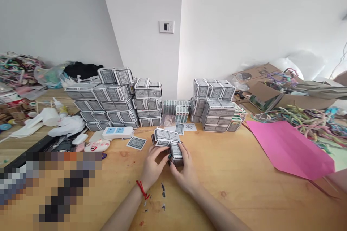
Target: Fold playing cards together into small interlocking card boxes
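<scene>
Where the wooden counter (230, 173) runs bare near its front edge, both hands meet around one small patterned box (176, 150). The left hand (154, 168), a red cord (142, 188) tied at its wrist, has its fingers curled in against the box's left side. The right hand (185, 175) wraps the right side, with its fingertips laid over the top face. Both hands are closed on it, and it sits low, at or just above the counter; I cannot tell whether it touches the wood.

A second box (166, 135) of the same grey and white pattern lies touching the held one, just behind it and to the left. A loose card (136, 143) lies flat to the left of that, and another card (179, 128) lies a little farther back.

Against the wall stand two piles of the same boxes: the left pile (116, 104) is wide and several layers high, while the right pile (217, 104) is narrower. Between them a low row of packs (177, 108) stands on edge. A white power strip (118, 132) lies at the foot of the left pile. Off to the right a folded pink sheet (287, 148) lies flat on the counter, well apart from the hands, with an open cardboard carton (265, 86) and tangled coloured strips (306, 119) behind it.
</scene>
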`<state>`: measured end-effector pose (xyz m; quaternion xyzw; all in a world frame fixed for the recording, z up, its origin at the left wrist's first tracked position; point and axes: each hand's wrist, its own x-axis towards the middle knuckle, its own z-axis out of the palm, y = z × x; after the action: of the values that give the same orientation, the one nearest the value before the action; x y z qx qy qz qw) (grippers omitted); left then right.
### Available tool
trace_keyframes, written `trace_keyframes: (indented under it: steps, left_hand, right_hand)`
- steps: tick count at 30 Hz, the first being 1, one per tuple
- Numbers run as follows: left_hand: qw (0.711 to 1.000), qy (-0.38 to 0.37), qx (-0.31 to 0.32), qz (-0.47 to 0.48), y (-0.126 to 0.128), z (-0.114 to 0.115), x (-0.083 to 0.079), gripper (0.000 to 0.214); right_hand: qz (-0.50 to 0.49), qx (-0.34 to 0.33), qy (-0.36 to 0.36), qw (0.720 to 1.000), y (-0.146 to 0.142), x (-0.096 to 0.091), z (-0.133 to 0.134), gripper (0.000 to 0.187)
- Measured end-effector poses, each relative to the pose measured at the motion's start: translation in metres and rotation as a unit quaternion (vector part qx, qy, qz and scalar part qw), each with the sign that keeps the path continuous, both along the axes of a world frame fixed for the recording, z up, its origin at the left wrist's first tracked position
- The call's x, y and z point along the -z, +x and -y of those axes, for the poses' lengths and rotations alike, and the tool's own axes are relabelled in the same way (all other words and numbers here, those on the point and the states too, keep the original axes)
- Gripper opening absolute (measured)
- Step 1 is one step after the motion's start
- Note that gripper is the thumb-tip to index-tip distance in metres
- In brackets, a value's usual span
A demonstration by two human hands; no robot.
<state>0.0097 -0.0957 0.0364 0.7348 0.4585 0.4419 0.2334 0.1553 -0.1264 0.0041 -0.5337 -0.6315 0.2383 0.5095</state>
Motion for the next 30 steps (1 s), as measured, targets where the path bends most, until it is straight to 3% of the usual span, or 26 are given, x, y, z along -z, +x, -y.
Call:
trace_keyframes:
  steps: [9, 30]
  left_hand:
    - [0.998, -0.042, 0.039, 0.015, -0.0032, 0.0007, -0.0016, 0.035]
    - [0.998, -0.057, 0.038, 0.016, -0.0014, -0.0005, -0.0006, 0.030]
  right_hand:
    - [-0.039, 0.001, -0.044, 0.998, 0.0035, -0.0007, -0.0008, 0.047]
    - [-0.039, 0.006, -0.039, 0.998, 0.0042, 0.0013, -0.0015, 0.047]
